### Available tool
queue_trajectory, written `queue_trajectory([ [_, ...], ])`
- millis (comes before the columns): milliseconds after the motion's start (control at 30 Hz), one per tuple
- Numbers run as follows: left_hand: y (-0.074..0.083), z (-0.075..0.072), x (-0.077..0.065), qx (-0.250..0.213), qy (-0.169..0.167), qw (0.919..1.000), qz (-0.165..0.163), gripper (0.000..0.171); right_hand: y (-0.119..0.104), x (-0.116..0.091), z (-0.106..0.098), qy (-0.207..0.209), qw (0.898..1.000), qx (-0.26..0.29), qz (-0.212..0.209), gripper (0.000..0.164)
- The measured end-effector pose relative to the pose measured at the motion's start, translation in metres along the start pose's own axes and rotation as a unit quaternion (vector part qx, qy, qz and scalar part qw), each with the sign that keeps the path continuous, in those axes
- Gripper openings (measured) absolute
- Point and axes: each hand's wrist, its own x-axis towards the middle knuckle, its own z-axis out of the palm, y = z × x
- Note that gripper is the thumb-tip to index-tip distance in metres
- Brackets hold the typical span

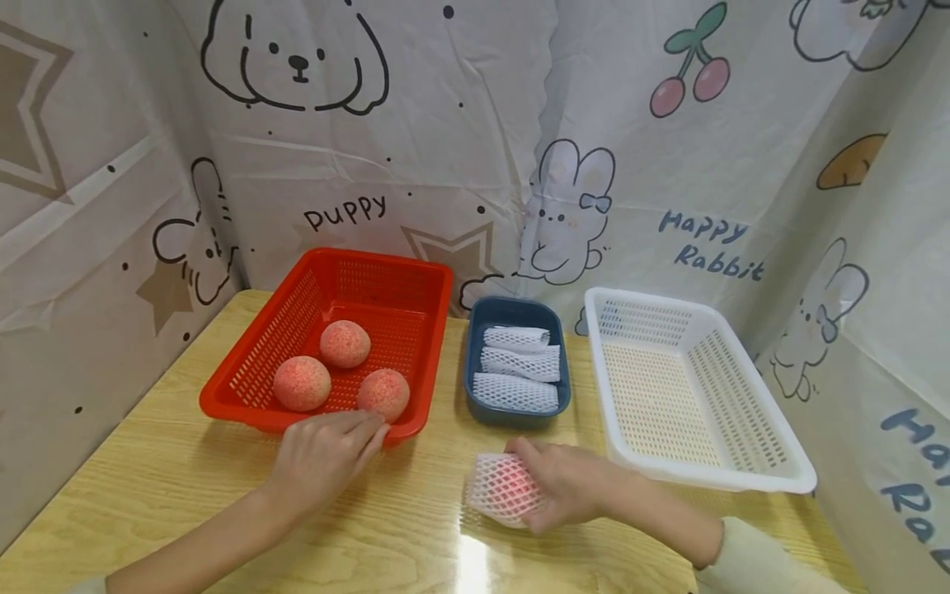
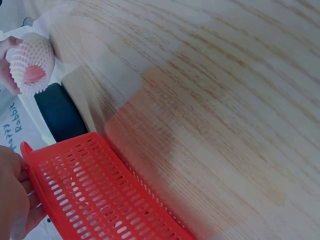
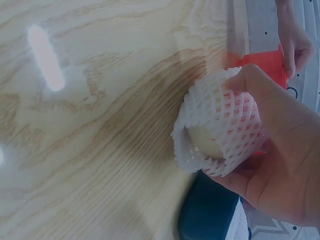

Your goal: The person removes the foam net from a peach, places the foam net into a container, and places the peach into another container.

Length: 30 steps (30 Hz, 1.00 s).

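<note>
My right hand grips a peach wrapped in a white foam net sleeve, held above the table in front of the blue bin. In the right wrist view, pale fruit shows through the sleeve's open end. My left hand lies over the front rim of the red basket, its fingers reaching inside by the nearest peach; whether they touch that peach is hidden. Two other peaches, one at the front left and one farther back, lie in the basket. The left wrist view shows fingers past the rim.
A dark blue bin with three white foam net sleeves stands in the middle. On the right is a white basket with bare mesh floor. A printed white cloth hangs behind the wooden table.
</note>
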Motion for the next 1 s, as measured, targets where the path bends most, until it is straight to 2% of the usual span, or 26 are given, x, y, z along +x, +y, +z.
queue_trajectory([
  [433, 0.0002, 0.0004, 0.0002, 0.003, -0.003, 1.0, 0.002, 0.054, 0.0003, -0.0007, 0.0053, 0.008, 1.0, -0.004, -0.004, 0.074],
  [700, 0.0001, 0.0001, -0.0003, 0.006, 0.002, 1.0, 0.003, 0.054, -0.0002, -0.0023, 0.0035, 0.0, 1.0, -0.001, 0.008, 0.076],
  [1000, -0.0003, 0.001, -0.0002, 0.007, 0.002, 1.0, 0.005, 0.053, 0.0007, -0.0031, 0.0042, -0.004, 0.999, -0.011, 0.031, 0.085],
])
